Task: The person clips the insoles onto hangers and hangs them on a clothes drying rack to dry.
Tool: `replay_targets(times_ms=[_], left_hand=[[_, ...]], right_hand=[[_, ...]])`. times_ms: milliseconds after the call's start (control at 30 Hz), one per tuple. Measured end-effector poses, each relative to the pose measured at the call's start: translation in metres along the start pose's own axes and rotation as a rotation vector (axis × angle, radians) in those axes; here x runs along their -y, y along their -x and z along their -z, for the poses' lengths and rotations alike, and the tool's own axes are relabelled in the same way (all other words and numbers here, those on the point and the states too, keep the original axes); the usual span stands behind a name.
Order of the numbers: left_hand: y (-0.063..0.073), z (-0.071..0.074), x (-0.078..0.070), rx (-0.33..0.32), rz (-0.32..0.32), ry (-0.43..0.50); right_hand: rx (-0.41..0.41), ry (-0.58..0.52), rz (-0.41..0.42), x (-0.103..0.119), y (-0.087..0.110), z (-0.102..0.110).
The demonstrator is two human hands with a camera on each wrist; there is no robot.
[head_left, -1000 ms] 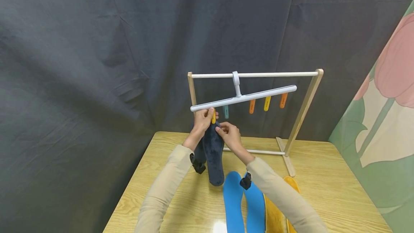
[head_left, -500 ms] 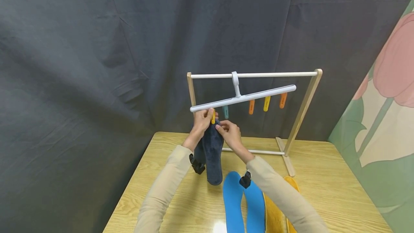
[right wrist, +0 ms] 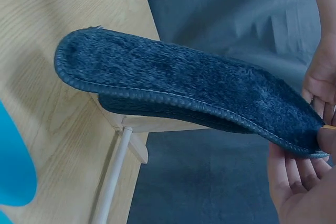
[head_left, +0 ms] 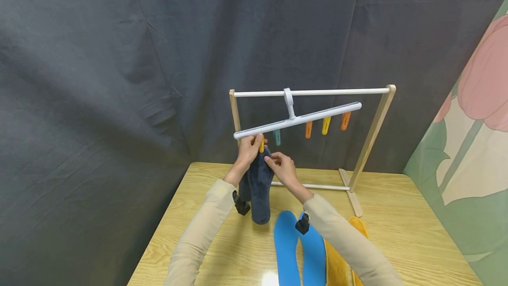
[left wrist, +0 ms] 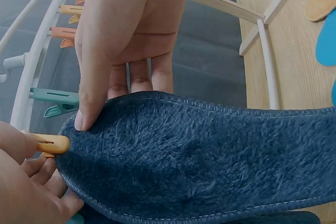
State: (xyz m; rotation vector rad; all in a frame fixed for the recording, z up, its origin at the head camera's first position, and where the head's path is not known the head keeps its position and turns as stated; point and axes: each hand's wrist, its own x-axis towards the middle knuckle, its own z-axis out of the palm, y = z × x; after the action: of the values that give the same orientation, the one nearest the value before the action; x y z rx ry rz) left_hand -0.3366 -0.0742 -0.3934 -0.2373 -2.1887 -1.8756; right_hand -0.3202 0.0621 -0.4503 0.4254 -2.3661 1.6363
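A fuzzy dark blue insole (head_left: 260,193) hangs toe-up under the left end of a white clip hanger (head_left: 317,114). With thumb and fingers my right hand (head_left: 283,166) pinches its upper edge, the thumb on the fuzzy face in the left wrist view. My left hand (head_left: 247,151) pinches a yellow clip (left wrist: 51,144), whose tip meets the insole's top edge; whether it bites the insole is hard to tell. Behind hangs a second dark blue insole (right wrist: 173,113), mostly covered by the first. Right beside the yellow clip is a teal clip (left wrist: 55,96).
The tilted hanger hooks over a wooden rack's white top bar (head_left: 337,91). Orange (head_left: 308,130) and yellow (head_left: 326,126) clips dangle from its right half. Blue insoles (head_left: 286,246) and yellow-orange insoles (head_left: 335,261) lie on the wooden table (head_left: 409,233), partly under my right forearm.
The front insole's lower end has swung a little to the left. The hanger's right end has shifted slightly left and up. Both hands keep their grip almost in place.
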Motion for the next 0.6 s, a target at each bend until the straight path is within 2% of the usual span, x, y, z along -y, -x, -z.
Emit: replay_targets(times_ms=[67, 100, 333, 600], left_hand=[[-0.0002, -0.0002, -0.0001, 0.0, -0.012, -0.008], [-0.0029, -0.0008, 0.005, -0.007, -0.024, -0.011], [-0.0027, -0.0017, 0.0062, -0.024, -0.06, -0.026], [-0.0012, -0.0015, 0.0049, -0.058, -0.086, -0.146]], right_hand=[[0.01, -0.005, -0.006, -0.0014, 0.0008, -0.0004], [0.014, -0.005, -0.007, -0.002, 0.0013, -0.0007], [0.008, 0.004, -0.003, -0.006, 0.0025, -0.0022], [0.005, 0.01, -0.011, -0.0104, 0.0048, -0.0028]])
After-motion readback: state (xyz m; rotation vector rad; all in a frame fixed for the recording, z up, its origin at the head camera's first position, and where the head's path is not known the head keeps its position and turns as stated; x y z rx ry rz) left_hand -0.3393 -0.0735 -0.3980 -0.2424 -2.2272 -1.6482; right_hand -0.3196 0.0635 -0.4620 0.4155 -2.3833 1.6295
